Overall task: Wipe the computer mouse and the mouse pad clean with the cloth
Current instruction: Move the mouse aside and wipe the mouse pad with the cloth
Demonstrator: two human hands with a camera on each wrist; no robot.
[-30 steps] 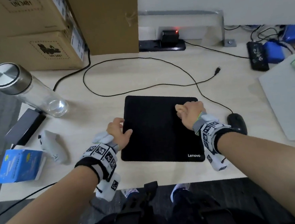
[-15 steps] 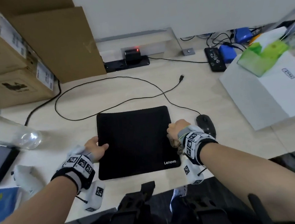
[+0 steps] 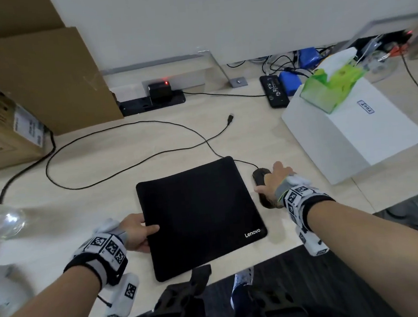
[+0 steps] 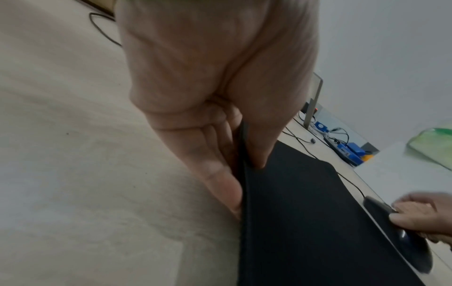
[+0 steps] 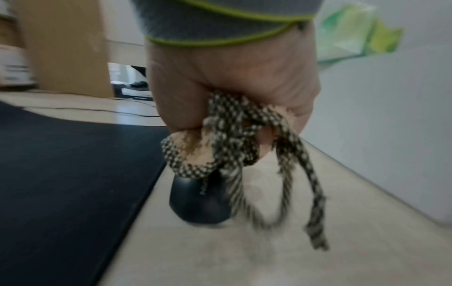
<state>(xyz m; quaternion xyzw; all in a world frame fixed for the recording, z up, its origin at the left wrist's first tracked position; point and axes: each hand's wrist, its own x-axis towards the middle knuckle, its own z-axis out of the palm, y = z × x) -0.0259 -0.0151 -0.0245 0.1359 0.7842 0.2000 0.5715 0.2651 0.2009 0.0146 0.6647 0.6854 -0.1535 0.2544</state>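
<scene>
A black Lenovo mouse pad (image 3: 200, 214) lies flat near the desk's front edge. My left hand (image 3: 148, 228) pinches its left edge, thumb on top and fingers under the rim, as the left wrist view shows for the hand (image 4: 247, 174) and pad (image 4: 305, 212). Just right of the pad sits the black wired mouse (image 3: 260, 175). My right hand (image 3: 269, 178) is down on it, gripping a bunched black-and-white checked cloth (image 5: 220, 151) whose loose ends hang over the mouse (image 5: 198, 201). The hand hides most of the mouse.
A white box (image 3: 351, 132) with a green tissue pack (image 3: 329, 86) stands close on the right. Cardboard boxes (image 3: 34, 84) fill the back left. The mouse cable (image 3: 128, 169) loops behind the pad. A clear bottle (image 3: 3, 222) lies at the far left.
My right hand with the cloth left the pad's right side and went right onto the mouse. The left hand stays on the pad's left edge. The head view has turned right.
</scene>
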